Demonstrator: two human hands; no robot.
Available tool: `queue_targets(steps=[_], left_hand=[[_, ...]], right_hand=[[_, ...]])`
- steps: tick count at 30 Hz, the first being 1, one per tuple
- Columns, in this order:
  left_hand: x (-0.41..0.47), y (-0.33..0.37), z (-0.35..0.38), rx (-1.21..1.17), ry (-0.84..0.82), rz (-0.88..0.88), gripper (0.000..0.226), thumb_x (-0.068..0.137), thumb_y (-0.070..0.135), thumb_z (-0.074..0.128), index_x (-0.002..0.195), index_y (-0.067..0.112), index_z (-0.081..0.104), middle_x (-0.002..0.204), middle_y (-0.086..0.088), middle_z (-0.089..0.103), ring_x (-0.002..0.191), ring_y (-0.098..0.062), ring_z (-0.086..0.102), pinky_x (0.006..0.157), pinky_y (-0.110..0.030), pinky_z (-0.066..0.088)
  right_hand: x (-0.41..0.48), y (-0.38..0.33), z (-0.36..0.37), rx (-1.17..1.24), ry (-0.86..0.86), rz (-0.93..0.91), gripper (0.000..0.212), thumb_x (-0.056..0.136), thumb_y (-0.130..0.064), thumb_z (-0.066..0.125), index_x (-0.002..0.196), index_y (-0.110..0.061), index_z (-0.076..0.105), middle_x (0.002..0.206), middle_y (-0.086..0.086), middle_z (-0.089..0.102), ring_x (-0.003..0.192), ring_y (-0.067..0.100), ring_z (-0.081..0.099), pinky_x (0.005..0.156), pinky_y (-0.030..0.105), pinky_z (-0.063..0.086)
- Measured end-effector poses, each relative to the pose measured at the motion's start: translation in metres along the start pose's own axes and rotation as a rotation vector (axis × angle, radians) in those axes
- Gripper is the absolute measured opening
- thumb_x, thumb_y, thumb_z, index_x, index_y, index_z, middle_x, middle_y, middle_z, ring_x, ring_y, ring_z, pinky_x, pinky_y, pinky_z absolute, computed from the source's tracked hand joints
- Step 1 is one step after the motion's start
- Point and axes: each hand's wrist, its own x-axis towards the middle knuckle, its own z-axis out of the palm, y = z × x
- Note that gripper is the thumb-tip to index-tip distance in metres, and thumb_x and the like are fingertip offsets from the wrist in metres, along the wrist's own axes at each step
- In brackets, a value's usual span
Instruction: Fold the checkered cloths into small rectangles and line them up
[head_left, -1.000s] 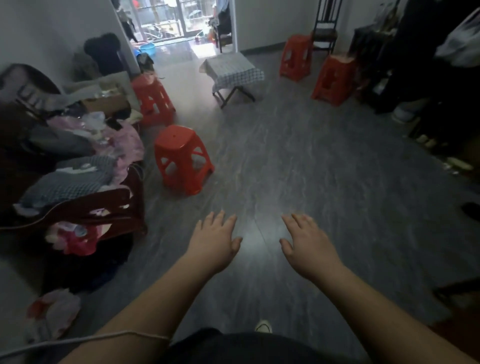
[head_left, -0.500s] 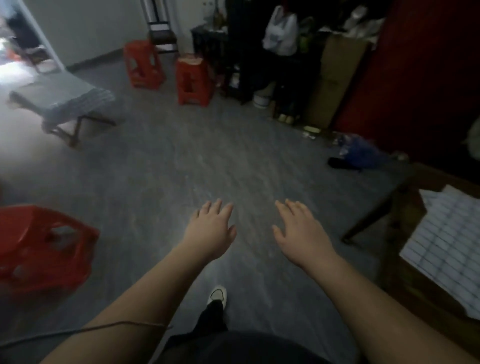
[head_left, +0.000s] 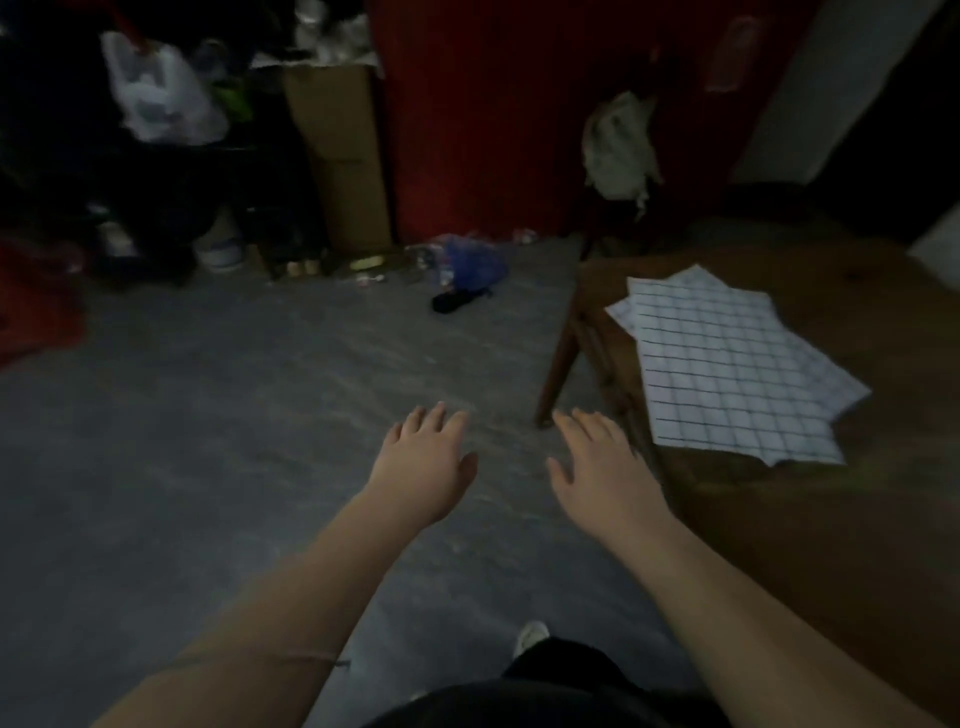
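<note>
White checkered cloths (head_left: 727, 364) lie spread flat and overlapping on a brown wooden table (head_left: 857, 509) at the right. My left hand (head_left: 423, 462) hovers palm down over the grey floor, fingers apart, holding nothing. My right hand (head_left: 605, 467) is also palm down and open, just left of the table's near corner and short of the cloths. Neither hand touches a cloth.
A table leg (head_left: 558, 374) stands just ahead of my right hand. A blue bag (head_left: 475, 262) and a dark item lie on the floor by a red wall. A cardboard box (head_left: 340, 156), a white plastic bag (head_left: 161, 93) and dark clutter fill the back left.
The view has swung to the right: the red stools and the far covered table have left the frame, and the wooden table with the checkered cloths has come in. Both hands stay open.
</note>
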Motion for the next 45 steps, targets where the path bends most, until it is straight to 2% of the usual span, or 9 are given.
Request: queue_targets(steps=[8,13,22,28,32,36,38,41,45], left_hand=[[0.132,0.100,-0.011,0.053,-0.084,0.293,0.066,0.105,0.052,0.039,0.162,0.028,0.016,0.171,-0.003,0.016,0.157,-0.028,0.013,0.125,-0.047,0.019],[0.210,0.157,-0.010,0.107,-0.146,0.376,0.065,0.105,0.051,0.038,0.162,0.029,0.015,0.171,-0.002,0.014,0.157,-0.027,0.011,0.126,-0.048,0.018],[0.339,0.222,-0.001,0.139,-0.227,0.446,0.065,0.105,0.049,0.040,0.162,0.026,0.017,0.171,-0.002,0.017,0.156,-0.026,0.015,0.125,-0.048,0.021],[0.411,0.233,0.018,0.177,-0.376,0.503,0.064,0.107,0.042,0.040,0.163,0.025,0.015,0.171,-0.001,0.013,0.158,-0.026,0.006,0.125,-0.048,0.017],[0.459,0.237,0.036,0.233,-0.438,0.620,0.060,0.109,0.034,0.043,0.162,0.022,0.018,0.171,-0.003,0.012,0.158,-0.028,0.001,0.126,-0.044,0.011],[0.501,0.240,0.055,0.249,-0.425,0.788,0.055,0.106,0.028,0.049,0.158,0.026,0.032,0.169,-0.001,0.021,0.157,-0.027,0.005,0.124,-0.045,0.021],[0.517,0.244,0.064,0.257,-0.421,0.877,0.054,0.104,0.027,0.050,0.157,0.026,0.036,0.169,-0.001,0.022,0.157,-0.027,0.005,0.126,-0.042,0.015],[0.536,0.247,0.076,0.243,-0.456,0.975,0.054,0.102,0.023,0.054,0.155,0.024,0.040,0.167,-0.003,0.027,0.156,-0.027,0.009,0.126,-0.039,0.008],[0.551,0.241,0.092,0.266,-0.468,1.080,0.055,0.097,0.020,0.061,0.150,0.024,0.048,0.159,-0.004,0.041,0.149,-0.027,0.025,0.124,-0.040,0.021]], right_hand=[[0.025,0.105,-0.017,0.090,0.093,0.308,0.063,0.102,-0.048,0.042,0.158,-0.026,0.023,0.164,-0.001,0.026,0.153,0.021,0.016,0.119,0.046,0.032],[0.068,0.170,-0.023,0.128,0.106,0.412,0.063,0.102,-0.045,0.045,0.158,-0.024,0.024,0.163,-0.001,0.028,0.152,0.021,0.018,0.120,0.046,0.032],[0.149,0.259,-0.030,0.184,0.049,0.508,0.063,0.103,-0.043,0.043,0.159,-0.026,0.019,0.166,0.000,0.022,0.154,0.021,0.014,0.122,0.044,0.021],[0.195,0.273,-0.004,0.228,-0.007,0.572,0.063,0.102,-0.042,0.042,0.158,-0.027,0.017,0.167,0.000,0.020,0.155,0.023,0.010,0.124,0.046,0.020],[0.227,0.274,0.025,0.292,-0.099,0.606,0.064,0.102,-0.038,0.048,0.159,-0.030,0.018,0.169,-0.001,0.013,0.156,0.023,0.005,0.125,0.047,0.018],[0.245,0.263,0.051,0.340,-0.130,0.721,0.066,0.102,-0.037,0.050,0.159,-0.030,0.018,0.170,-0.001,0.007,0.156,0.023,0.002,0.125,0.050,0.017],[0.248,0.256,0.064,0.340,-0.120,0.780,0.065,0.101,-0.036,0.051,0.158,-0.028,0.023,0.169,-0.001,0.012,0.156,0.024,0.008,0.123,0.045,0.019],[0.249,0.250,0.078,0.304,-0.039,0.833,0.056,0.098,-0.032,0.057,0.151,-0.026,0.039,0.164,0.000,0.029,0.151,0.025,0.024,0.120,0.043,0.025],[0.252,0.247,0.088,0.329,0.006,0.923,0.046,0.093,-0.030,0.064,0.137,-0.029,0.053,0.155,-0.003,0.040,0.144,0.026,0.034,0.115,0.045,0.035]])
